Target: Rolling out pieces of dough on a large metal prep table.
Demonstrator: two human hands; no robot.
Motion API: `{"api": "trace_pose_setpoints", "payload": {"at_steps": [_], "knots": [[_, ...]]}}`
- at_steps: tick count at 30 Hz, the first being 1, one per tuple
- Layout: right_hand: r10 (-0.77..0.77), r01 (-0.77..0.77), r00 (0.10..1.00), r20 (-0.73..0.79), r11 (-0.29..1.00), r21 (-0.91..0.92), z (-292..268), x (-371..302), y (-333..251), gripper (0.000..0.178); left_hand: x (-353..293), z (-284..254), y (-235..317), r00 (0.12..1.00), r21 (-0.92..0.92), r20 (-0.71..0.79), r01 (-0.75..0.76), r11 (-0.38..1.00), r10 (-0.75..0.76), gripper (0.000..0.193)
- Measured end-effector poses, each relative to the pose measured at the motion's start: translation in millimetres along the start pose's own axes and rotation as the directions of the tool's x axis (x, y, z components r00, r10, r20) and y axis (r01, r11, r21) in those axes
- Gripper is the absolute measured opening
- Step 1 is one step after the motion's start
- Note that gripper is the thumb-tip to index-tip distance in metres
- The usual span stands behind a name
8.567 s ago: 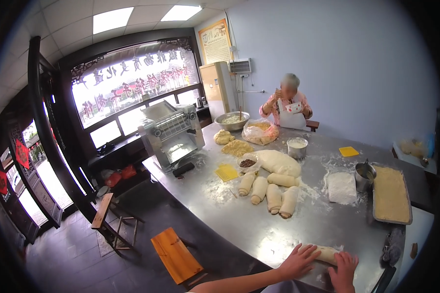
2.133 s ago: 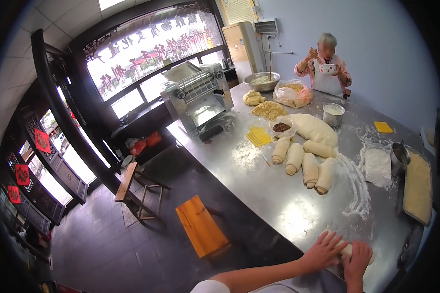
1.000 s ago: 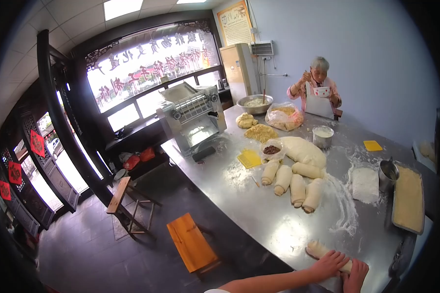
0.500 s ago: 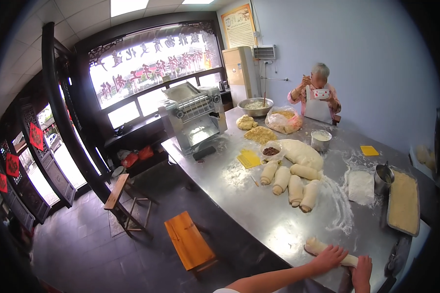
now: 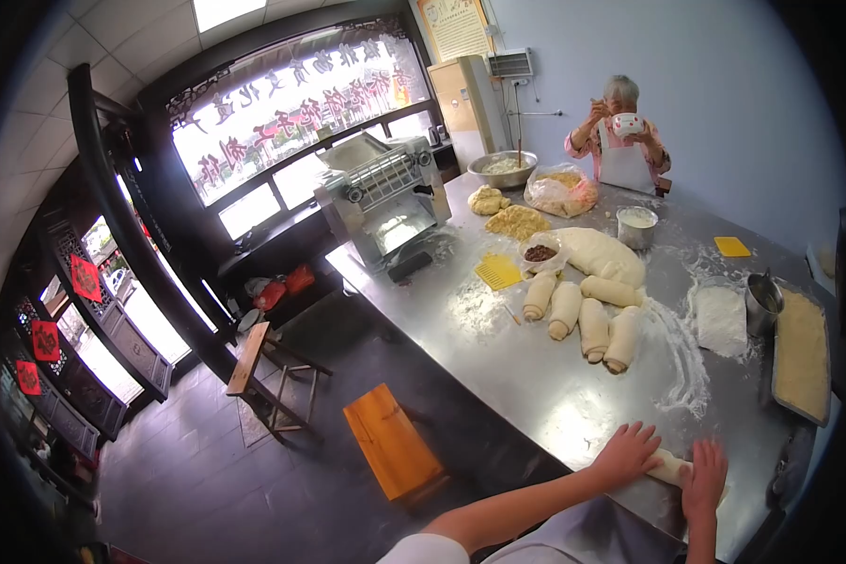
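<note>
Near the front edge of the steel table, a pale dough roll [image 5: 666, 467] lies under my hands. My left hand [image 5: 629, 455] rests on its left end, fingers stretched out and pointing away from me. My right hand [image 5: 704, 476] lies flat at the other end, fingers extended. Only the middle of the roll shows between them; both ends are covered. Farther up the table lie several rolled dough pieces [image 5: 593, 331]. Behind them are a large slab of dough [image 5: 600, 257] and a small bowl of dark red filling [image 5: 540, 254].
A metal dough sheeter [image 5: 390, 202] stands at the far left of the table [image 5: 536, 404]. To the right are white flour [image 5: 721, 320], a metal pot [image 5: 763, 303] and a yellowish tray [image 5: 801, 352]. Across the table a person [image 5: 620, 141] holds a bowl. A wooden bench [image 5: 392, 442] stands left.
My left hand now covers the roll's left end, which stuck out beyond it before. Fingers of both hands are straighter. The view has shifted, and the far person's bowl is raised higher.
</note>
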State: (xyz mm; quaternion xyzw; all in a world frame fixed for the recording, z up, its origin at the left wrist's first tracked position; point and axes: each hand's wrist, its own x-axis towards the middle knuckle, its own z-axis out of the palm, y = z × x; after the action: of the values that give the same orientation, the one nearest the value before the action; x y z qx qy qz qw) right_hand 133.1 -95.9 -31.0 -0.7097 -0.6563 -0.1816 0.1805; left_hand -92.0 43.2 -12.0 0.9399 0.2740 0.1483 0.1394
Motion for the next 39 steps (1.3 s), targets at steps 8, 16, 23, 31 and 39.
{"api": "trace_pose_setpoints", "payload": {"at_steps": [8,16,23,31,39], "knots": [[0.137,-0.141,0.990,0.044,0.983,0.116,-34.6,-34.7,-18.2,0.051,-23.8,-10.0,-6.4,0.973,-0.107,-0.023,-0.230,0.967,0.229,0.066],[0.060,-0.061,0.998,0.012,0.993,0.098,-31.2,11.5,-30.8,0.057,-1.5,-61.8,-51.1,0.981,0.076,-0.055,-0.183,0.980,0.187,0.052],[0.121,-0.166,0.977,0.176,0.948,0.270,-94.7,-22.7,-45.4,0.073,-41.4,-54.5,12.6,0.979,0.077,-0.168,-0.102,0.992,0.114,0.065],[0.237,-0.278,0.944,0.228,0.946,0.167,-73.1,-32.9,-3.0,0.061,28.3,4.1,104.3,0.925,-0.098,-0.104,-0.375,0.922,0.365,0.072],[0.242,-0.267,0.953,0.180,0.955,0.129,-73.8,-54.3,9.9,0.054,31.9,8.4,105.0,0.930,0.040,-0.008,-0.367,0.929,0.368,0.051]]}}
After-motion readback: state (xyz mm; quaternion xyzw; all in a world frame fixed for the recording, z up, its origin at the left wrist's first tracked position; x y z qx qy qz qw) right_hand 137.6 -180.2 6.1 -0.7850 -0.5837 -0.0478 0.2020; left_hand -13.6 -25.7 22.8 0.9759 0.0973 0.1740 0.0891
